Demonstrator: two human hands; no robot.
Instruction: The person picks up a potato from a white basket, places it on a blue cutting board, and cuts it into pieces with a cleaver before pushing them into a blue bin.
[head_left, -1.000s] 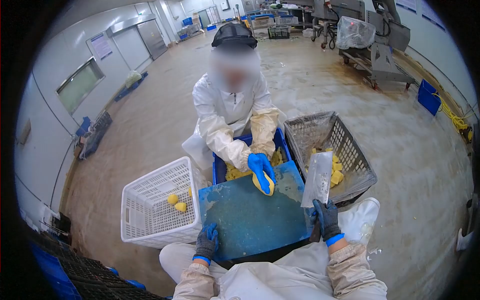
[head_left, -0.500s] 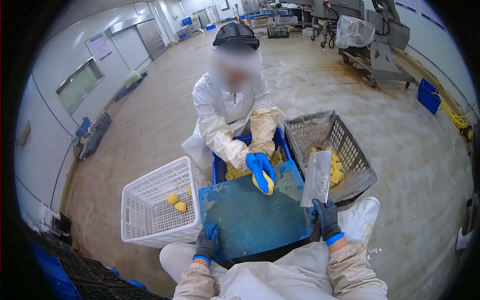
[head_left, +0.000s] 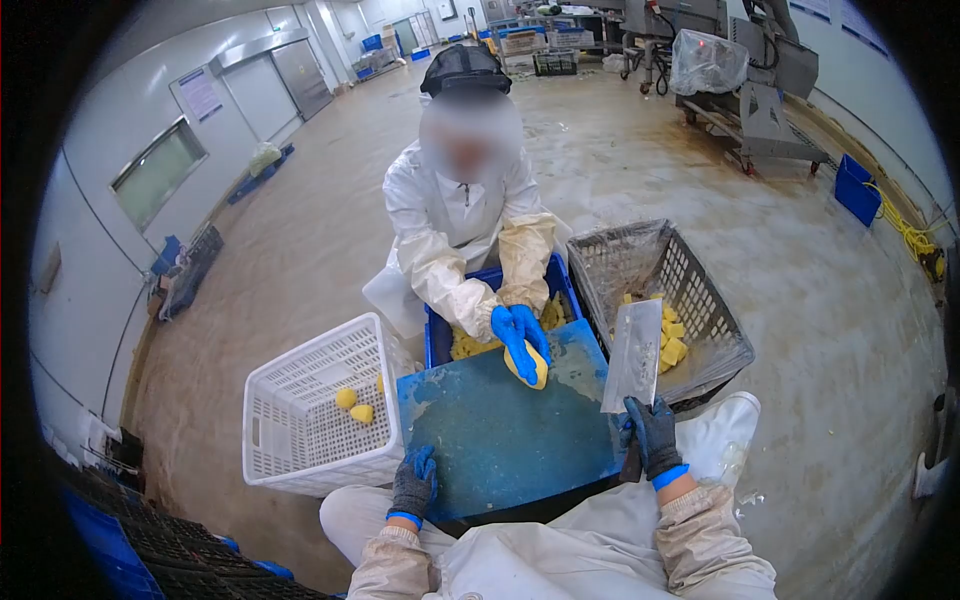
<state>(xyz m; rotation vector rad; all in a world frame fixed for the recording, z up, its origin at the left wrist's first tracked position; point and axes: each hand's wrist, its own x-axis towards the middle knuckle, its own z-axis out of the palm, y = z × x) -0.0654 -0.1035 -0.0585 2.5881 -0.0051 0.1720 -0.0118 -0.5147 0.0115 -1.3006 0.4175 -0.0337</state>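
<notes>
My right hand (head_left: 652, 440), in a dark glove, is wrapped round the handle of a cleaver (head_left: 633, 355). Its broad blade points up and away from me beside the blue cutting board (head_left: 510, 440). At the board's near left edge, my left hand (head_left: 413, 485), also gloved, grips the edge with curled fingers. Across from me, a co-worker's blue-gloved hands (head_left: 520, 340) hold a yellow, potato-like piece (head_left: 540, 370) over the board's far edge.
To the left stands a white crate (head_left: 262, 390) with a few yellow pieces (head_left: 362, 412). A blue crate (head_left: 436, 345) of yellow pieces sits behind the board. On the right, a lined black crate (head_left: 735, 365) holds yellow chunks (head_left: 672, 350). My white boot (head_left: 722, 435) is beside it.
The co-worker's head has shifted very slightly. My hands, the cleaver and the yellow piece stay in the same places.
</notes>
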